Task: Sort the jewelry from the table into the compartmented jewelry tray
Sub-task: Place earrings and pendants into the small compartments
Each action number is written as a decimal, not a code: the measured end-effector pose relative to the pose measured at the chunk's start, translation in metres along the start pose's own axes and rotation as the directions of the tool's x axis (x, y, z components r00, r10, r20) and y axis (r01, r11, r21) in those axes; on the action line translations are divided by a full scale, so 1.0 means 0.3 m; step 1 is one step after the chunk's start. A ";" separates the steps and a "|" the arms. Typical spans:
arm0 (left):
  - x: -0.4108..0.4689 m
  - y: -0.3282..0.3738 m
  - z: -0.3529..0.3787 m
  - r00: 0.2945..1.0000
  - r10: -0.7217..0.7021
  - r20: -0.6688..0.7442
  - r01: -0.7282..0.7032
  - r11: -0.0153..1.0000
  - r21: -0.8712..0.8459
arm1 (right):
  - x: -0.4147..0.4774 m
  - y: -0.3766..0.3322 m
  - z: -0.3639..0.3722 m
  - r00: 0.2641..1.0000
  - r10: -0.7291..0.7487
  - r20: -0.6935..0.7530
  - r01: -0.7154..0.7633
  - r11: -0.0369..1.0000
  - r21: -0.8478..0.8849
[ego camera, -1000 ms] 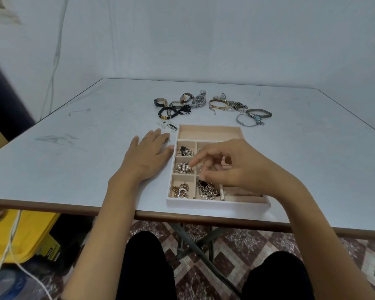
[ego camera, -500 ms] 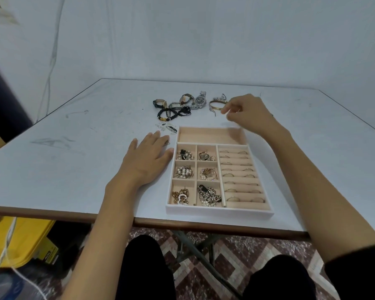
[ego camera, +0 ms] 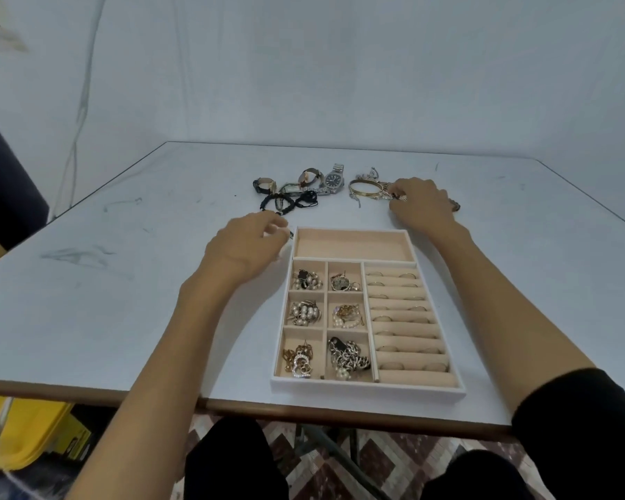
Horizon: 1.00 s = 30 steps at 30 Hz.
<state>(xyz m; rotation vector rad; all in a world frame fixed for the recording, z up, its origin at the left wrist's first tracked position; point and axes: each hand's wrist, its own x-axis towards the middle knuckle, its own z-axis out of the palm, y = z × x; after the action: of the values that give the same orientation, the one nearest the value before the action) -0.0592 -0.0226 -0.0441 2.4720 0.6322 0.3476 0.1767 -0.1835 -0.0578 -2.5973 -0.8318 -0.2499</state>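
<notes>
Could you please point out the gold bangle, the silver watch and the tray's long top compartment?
gold bangle [ego camera: 366,194], head view, its near rim.
silver watch [ego camera: 332,180], head view, its dark dial.
long top compartment [ego camera: 352,244], head view, its bare floor.

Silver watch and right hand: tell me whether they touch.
Apart. The head view shows the gold bangle lying between the silver watch and the right hand.
</notes>
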 end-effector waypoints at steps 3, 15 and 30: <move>0.078 0.065 0.013 0.998 0.060 -0.016 -0.059 0.998 0.034 | 0.006 -0.008 0.019 1.000 -0.025 0.014 0.025 1.000 0.000; 0.379 0.299 0.181 0.928 0.162 0.335 -0.290 0.877 0.382 | 0.010 0.038 0.077 0.990 -0.033 -0.136 0.022 0.996 -0.085; 0.385 0.251 0.166 0.983 0.182 0.033 -0.181 0.905 0.386 | 0.005 0.042 0.073 0.983 -0.081 -0.163 0.093 0.994 0.064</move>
<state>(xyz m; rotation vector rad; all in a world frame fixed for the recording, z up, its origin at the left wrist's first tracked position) 0.0853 -0.0419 -0.0288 2.9238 0.5101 0.3219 0.1864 -0.1828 -0.0814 -2.4403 -0.8810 -0.4401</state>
